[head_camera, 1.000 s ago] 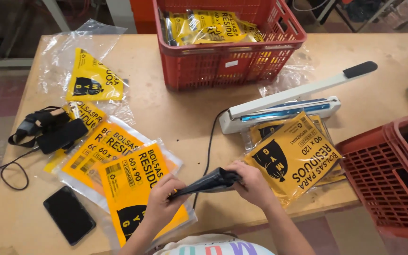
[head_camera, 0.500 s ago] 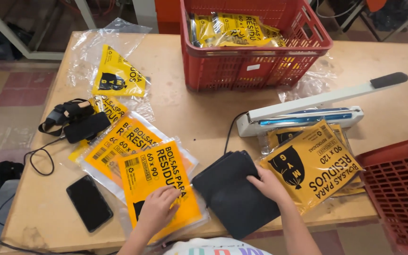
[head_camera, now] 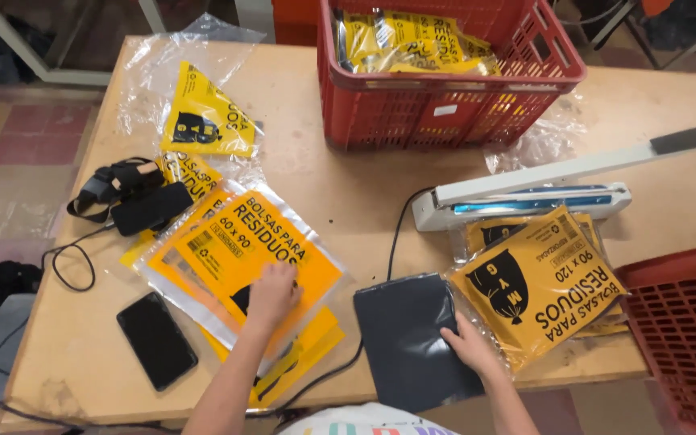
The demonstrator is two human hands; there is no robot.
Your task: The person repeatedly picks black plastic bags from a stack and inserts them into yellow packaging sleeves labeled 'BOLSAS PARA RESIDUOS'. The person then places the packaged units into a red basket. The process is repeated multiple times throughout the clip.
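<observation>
Black bag (head_camera: 412,342) lies folded flat at the table's (head_camera: 364,209) near edge, right hand (head_camera: 467,346) pressing on it with fingers spread, gripping nothing. Left hand (head_camera: 271,294) rests open on the top yellow sleeve (head_camera: 239,258), possibly pinching its film, hard to tell. Bag isn't sleeved yet; sealer (head_camera: 525,197) sits untouched beyond it.

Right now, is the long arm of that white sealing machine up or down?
Up. The arm of the white sealing machine slants away from the base, its black handle lifted, leaving an open wedge.
</observation>
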